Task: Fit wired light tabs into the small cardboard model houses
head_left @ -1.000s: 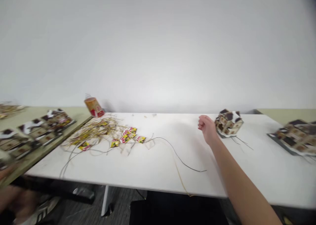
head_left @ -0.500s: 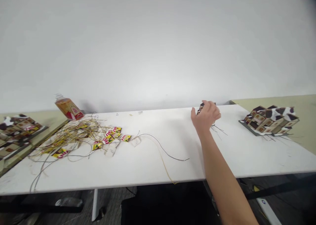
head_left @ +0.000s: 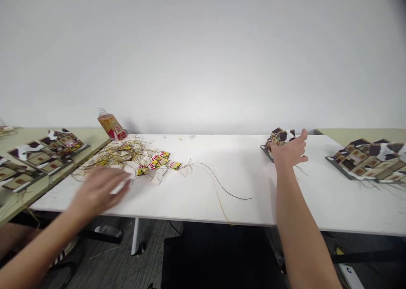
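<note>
My right hand (head_left: 290, 150) is beside a small model house (head_left: 276, 137) with a brown-and-white roof and a dark base, standing on the white table. Its fingers are spread; the hand hides part of the house, so contact is unclear. On the left, my left hand (head_left: 100, 188) is blurred over the table, fingers stretched and the thumb apart, nothing visible in it. It is nearest to a tangle of thin wires (head_left: 116, 156). Red-and-white striped awning pieces (head_left: 157, 160) with yellow parts lie at the wires' right end.
More model houses stand at the right (head_left: 369, 158) and on the pale side table (head_left: 91, 132) at the left. A bottle of amber liquid (head_left: 111, 126) leans at the back left. A dark wire (head_left: 218, 181) trails across the white table (head_left: 203, 204).
My left hand has come into view from the lower left. My right hand's fingers have spread, and the model house beside it shows more fully. The view has shifted left.
</note>
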{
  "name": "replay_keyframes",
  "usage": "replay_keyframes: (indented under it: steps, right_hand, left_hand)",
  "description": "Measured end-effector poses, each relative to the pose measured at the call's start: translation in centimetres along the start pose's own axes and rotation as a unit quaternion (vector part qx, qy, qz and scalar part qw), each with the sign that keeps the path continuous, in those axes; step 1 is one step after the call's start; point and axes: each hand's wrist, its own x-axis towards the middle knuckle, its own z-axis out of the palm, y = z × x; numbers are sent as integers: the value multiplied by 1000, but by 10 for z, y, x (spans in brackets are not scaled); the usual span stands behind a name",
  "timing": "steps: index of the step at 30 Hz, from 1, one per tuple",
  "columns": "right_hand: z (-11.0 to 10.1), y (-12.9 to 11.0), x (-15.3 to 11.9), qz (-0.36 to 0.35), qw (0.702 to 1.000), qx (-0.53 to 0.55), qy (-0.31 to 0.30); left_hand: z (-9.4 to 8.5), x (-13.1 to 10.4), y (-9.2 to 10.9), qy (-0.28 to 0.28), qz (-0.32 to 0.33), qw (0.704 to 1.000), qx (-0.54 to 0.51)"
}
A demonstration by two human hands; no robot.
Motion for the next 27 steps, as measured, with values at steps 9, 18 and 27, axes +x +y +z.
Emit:
replay_keyframes:
  steps: [9,18,27]
  right_hand:
    - [-5,-1,2,-1,1000,15,-10]
    - [-3,-8,-1,-95,983,126,-92]
    - [0,-29,-25,-45,827,370,-420]
  left_hand:
    - [97,60,119,-147,-109,983,-1]
    - [117,109,106,-242,-180,951,-65]
    - [141,149,122,-356,-53,906,-222]
